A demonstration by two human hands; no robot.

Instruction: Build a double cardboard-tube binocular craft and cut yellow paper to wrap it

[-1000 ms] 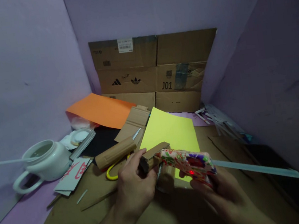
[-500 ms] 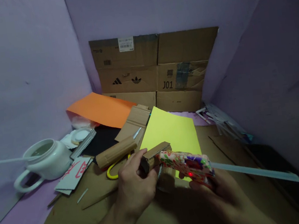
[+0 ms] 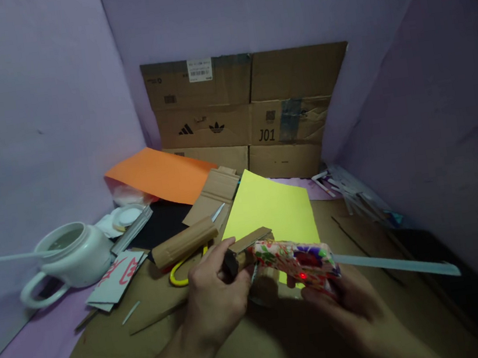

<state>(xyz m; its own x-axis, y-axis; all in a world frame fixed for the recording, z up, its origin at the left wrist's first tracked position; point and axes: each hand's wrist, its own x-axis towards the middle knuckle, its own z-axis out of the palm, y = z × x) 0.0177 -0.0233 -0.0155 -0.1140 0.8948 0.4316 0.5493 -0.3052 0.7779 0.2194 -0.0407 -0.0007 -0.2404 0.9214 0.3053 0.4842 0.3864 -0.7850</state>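
Note:
My right hand (image 3: 352,305) grips a glue gun (image 3: 295,256) wrapped in a floral pattern, with a small red light lit on its side. A long translucent glue stick (image 3: 395,264) juts from its back end to the right. In my left hand (image 3: 218,290) is a folded cardboard piece (image 3: 249,240), pinched between thumb and fingers, with a dark part at its near end. The gun's front end is close against the cardboard; my fingers and the gun hide the exact contact. A yellow paper sheet (image 3: 268,201) lies behind both hands.
On the left are a white teapot-like pot (image 3: 85,266), folded grey card (image 3: 117,277) with red marks, yellow-handled scissors (image 3: 176,274) and a cardboard roll (image 3: 186,243). Orange paper (image 3: 163,174) lies farther back. A flattened carton (image 3: 210,130) leans on the wall; plastic strips (image 3: 352,187) lie right.
Less of the glue stick sticks out behind the gun, and its end sits slightly higher. Both hands hold nearly the same pose, and the view has shifted slightly.

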